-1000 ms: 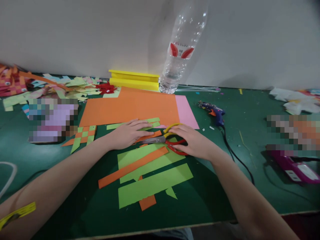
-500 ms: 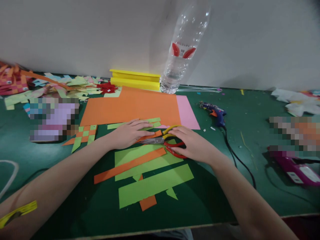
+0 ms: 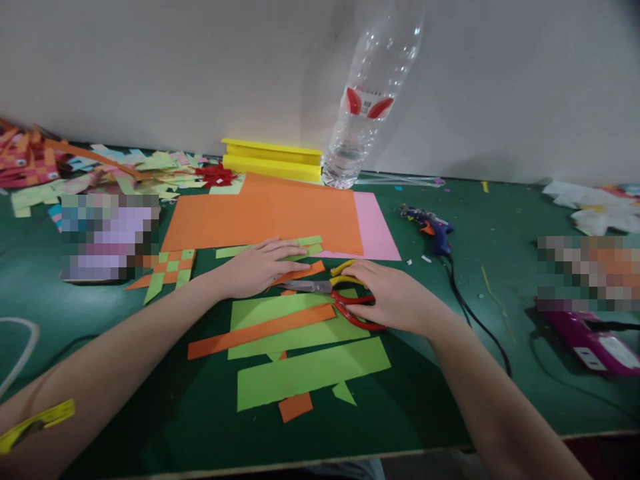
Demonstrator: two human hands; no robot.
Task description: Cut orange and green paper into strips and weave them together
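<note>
Shifted slightly nearer, the right hand (image 3: 393, 297) grips scissors (image 3: 323, 287); the left hand (image 3: 257, 270) lies flat on paper strips (image 3: 316, 269).

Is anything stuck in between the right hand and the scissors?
Nothing that shows. The right hand holds the scissors directly. The short orange strip lies off to the side, partly under the left hand, so it isn't between them.

The head camera looks forward and down across the table (image 3: 415, 413), facing a wall (image 3: 200, 73).
</note>
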